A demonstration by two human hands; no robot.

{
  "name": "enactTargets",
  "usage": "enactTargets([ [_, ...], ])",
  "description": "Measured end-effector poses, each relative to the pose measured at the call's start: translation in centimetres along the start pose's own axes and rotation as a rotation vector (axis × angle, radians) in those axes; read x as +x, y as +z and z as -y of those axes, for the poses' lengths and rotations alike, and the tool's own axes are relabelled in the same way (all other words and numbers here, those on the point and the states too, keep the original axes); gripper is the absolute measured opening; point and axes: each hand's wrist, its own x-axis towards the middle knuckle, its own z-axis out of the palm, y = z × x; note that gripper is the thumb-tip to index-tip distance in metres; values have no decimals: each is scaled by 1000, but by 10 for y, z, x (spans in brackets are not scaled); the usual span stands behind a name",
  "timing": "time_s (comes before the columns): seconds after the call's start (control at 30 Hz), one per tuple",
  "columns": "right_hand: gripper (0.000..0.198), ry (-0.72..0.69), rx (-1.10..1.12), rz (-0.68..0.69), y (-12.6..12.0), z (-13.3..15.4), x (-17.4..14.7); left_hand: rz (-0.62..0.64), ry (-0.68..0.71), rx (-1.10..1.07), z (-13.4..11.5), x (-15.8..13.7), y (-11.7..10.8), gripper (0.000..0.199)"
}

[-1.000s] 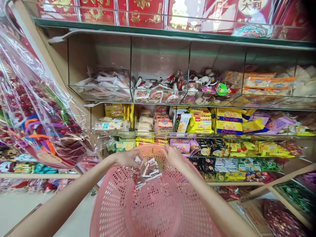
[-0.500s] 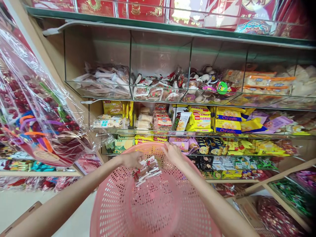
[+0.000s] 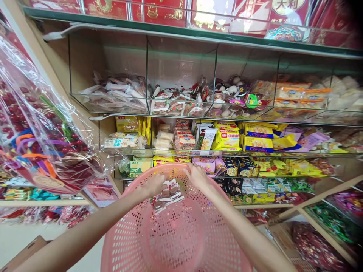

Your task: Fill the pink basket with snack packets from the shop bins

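A large pink plastic basket (image 3: pixel 127 241) with a perforated wall fills the lower middle of the view. My right hand (image 3: pixel 197 176) grips its far rim, fingers curled over the edge. My left hand (image 3: pixel 154 185) reaches inside near the far left wall, smeared by motion. Right beside its fingertips are several small snack packets (image 3: pixel 170 192) in clear, white and brown wrappers. Whether these packets lie against the basket or hang from the fingers is not clear, since the fingers are blurred.
Shelves with glass dividers (image 3: pixel 147 75) hold packaged snacks behind the basket, including yellow biscuit packs (image 3: pixel 227 136). A plastic-wrapped bouquet (image 3: pixel 53 143) juts in from the left. Cardboard boxes (image 3: pixel 28 253) stand low at left. A bag of dark red packets (image 3: pixel 316 245) lies at lower right.
The view has shifted slightly, so shelves and basket appear a little further left. My left hand has moved slightly over the packets and is more blurred; my right hand keeps its grip.
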Motion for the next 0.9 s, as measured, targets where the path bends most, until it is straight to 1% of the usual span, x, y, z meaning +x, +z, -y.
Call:
enactTargets([
  [0.07, 38, -2, -6, 8, 1, 0, 1, -24, -15, 66, -6, -3, 4, 35],
  [0.13, 38, -2, -16, 17, 2, 0, 1, -33, -22, 115, -11, -5, 7, 39],
  [0.27, 36, -5, -23, 13, 2, 0, 2, -39, 13, 165, -11, -10, 3, 32],
  [0.3, 36, -7, -22, 9, 1, 0, 2, -27, 21, 159, -11, -13, 1, 35],
  [0.4, 36, -5, -25, 6, 0, 0, 1, 58, 32, 131, -11, -18, -2, 59],
  [0.43, 36, -2, -25, 8, 0, 0, 0, 83, 28, 127, -11, -18, -1, 62],
  [0.5, 36, 0, -22, 6, 0, 1, 0, 93, 20, 119, -12, -17, 5, 58],
  [0.6, 37, -4, -9, 1, 1, 1, -1, 56, 19, 107, -13, -13, 14, 45],
  [0.67, 38, -2, 0, -2, 3, 0, -2, 44, 50, 108, -14, -11, 13, 45],
  [0.7, 38, 0, 4, -5, 3, 0, -2, 36, 61, 107, -14, -11, 8, 43],
  [0.77, 37, 5, 8, -12, 5, -1, -3, -23, 62, 96, -15, -10, -8, 35],
  [0.8, 37, 5, 9, -12, 5, -1, -3, -99, 47, 84, -15, -9, -19, 32],
  [0.87, 36, 0, 11, -9, 5, 0, -4, -323, 26, 73, -14, -3, -41, 31],
  [0.9, 36, -4, 12, -8, 4, 1, -4, -421, 47, 80, -12, 1, -49, 30],
])
